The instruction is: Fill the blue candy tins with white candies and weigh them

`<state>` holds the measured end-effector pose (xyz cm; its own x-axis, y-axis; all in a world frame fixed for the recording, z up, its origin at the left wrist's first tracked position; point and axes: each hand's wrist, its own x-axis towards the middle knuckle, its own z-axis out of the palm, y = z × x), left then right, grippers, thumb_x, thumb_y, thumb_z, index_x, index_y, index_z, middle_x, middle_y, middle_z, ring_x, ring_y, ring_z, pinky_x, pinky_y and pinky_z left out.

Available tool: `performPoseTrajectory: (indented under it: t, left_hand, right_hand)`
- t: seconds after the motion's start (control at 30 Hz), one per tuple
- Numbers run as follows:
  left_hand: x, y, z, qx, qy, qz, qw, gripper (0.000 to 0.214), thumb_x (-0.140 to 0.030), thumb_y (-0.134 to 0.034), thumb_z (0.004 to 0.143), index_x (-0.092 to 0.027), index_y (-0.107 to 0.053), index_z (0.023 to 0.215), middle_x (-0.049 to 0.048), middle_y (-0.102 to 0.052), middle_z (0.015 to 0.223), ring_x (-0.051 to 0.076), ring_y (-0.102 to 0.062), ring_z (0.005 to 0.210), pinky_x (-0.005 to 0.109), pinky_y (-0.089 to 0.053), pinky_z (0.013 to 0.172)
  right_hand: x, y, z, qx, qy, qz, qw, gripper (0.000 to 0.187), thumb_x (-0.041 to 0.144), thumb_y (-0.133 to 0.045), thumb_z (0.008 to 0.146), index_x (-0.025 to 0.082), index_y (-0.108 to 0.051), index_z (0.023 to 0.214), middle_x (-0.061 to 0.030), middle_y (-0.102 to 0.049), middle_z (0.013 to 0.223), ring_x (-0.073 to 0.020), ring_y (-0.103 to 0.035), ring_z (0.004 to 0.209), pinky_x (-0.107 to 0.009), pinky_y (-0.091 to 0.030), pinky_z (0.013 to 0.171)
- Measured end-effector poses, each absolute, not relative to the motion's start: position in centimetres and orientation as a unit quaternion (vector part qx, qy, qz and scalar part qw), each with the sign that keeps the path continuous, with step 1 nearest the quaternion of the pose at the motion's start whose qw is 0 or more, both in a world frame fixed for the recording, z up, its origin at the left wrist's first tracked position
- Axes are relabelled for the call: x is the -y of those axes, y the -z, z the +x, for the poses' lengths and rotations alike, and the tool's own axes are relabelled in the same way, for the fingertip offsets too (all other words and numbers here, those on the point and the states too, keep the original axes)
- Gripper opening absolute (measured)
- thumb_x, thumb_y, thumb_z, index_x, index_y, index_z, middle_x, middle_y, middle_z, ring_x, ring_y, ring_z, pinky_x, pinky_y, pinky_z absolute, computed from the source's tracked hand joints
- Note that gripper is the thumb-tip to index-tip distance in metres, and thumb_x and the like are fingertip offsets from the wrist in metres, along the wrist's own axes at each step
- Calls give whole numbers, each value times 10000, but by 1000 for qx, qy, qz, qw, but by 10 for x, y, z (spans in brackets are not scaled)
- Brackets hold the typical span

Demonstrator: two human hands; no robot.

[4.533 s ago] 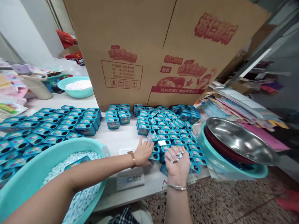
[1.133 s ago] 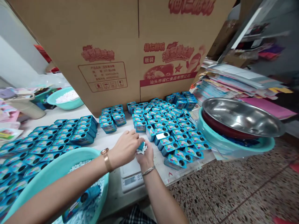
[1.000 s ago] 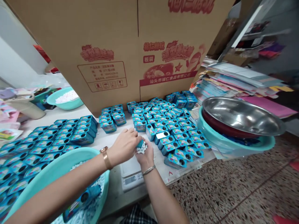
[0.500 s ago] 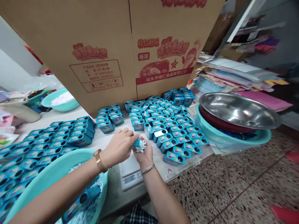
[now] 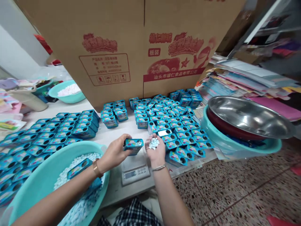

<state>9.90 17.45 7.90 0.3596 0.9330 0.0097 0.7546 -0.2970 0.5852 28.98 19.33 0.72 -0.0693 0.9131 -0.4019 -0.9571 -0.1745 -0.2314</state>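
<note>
- The left hand (image 5: 117,151) has its fingers clamped on a blue box (image 5: 134,143), held up beside the scale (image 5: 135,176); how high it sits above the scale cannot be told.
- The right hand (image 5: 155,151) is palm up, its fingers curled in around a small heap of white and pale-blue pellets (image 5: 154,143), near the box but apart from it.
- The step in hand appears to be handling one box and one palmful of pellets together.
- As a judgement, the next move calls for a level, cupped right palm so that no pellets spill, and a firm grip on the box.
- More pellets lie in the turquoise basin (image 5: 45,161) by the left forearm, with blue boxes among them.
- Further boxes stand in rows on the tabletop (image 5: 109,135), a left group (image 5: 85,131) and a right group (image 5: 173,144), the latter just beyond the right hand.
</note>
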Motion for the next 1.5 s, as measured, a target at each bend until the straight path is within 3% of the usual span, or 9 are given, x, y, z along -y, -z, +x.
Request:
performPoseTrajectory:
  t: [0.13,0.27,0.43,0.5,0.67,0.87,1.3,1.5]
  left_hand:
    - [-162,-48,93,-518,-230,773,285,514,-213,-595,792,-213,-444,1284,90,-564,1243,234,-563,1125,405,-460,963]
    - [-151,-35,90,-517,-196,779,296,519,-156,-555,794,-214,-462,1301,89,-541,1194,231,-571,1088,411,-466,965]
    - [-143,-55,82,-524,-221,771,286,851,-302,-668,783,-208,-182,1475,145,-383,1373,279,-436,1270,456,-415,1050]
    - [-140,-67,73,-523,-258,764,275,864,-354,-659,813,-230,-137,1489,145,-347,1415,274,-377,1326,457,-388,1082]
    - [-126,-82,45,-528,-282,742,303,709,-388,-596,877,-298,-222,1472,116,-394,1422,259,-419,1317,465,-406,1072]
    - [-115,-76,31,-539,-284,731,308,776,-443,-634,842,-299,-216,1479,122,-400,1439,285,-427,1317,479,-419,1056]
    - [-132,-78,70,-508,-251,766,306,778,-320,-689,791,-224,-278,1445,143,-434,1427,274,-410,1331,476,-371,1097]
    - [-155,-52,100,-514,-207,773,308,751,-294,-717,733,-164,-378,1390,161,-471,1421,288,-445,1317,464,-383,1085]
  right_hand:
    - [-190,-14,306,-80,-731,-207,645,48,203,-499,808,199,-508,761,43,-540,642,-62,-465,469,-146,-338,393]
    - [-187,-22,315,-36,-724,-210,656,70,223,-517,803,201,-482,746,52,-507,635,-57,-434,453,-144,-299,377]
    - [-183,-27,319,-39,-719,-225,656,69,256,-509,820,202,-503,777,39,-549,690,-69,-510,535,-172,-424,474]
    - [-182,-27,319,-40,-718,-231,655,60,261,-519,817,204,-511,800,34,-567,718,-75,-538,569,-183,-444,494]
    - [-181,-32,316,-7,-730,-213,649,97,256,-529,819,202,-478,755,64,-493,619,-58,-440,438,-162,-298,359]
    - [-187,-47,303,51,-722,-227,652,148,263,-529,828,206,-452,716,78,-449,590,-50,-407,405,-156,-259,325]
    - [-193,-71,259,145,-690,-278,652,203,329,-557,824,210,-443,706,96,-395,581,-33,-338,377,-153,-226,323]
    - [-190,-70,232,207,-602,-347,689,181,315,-545,813,202,-467,694,80,-436,598,-38,-392,420,-169,-302,394]
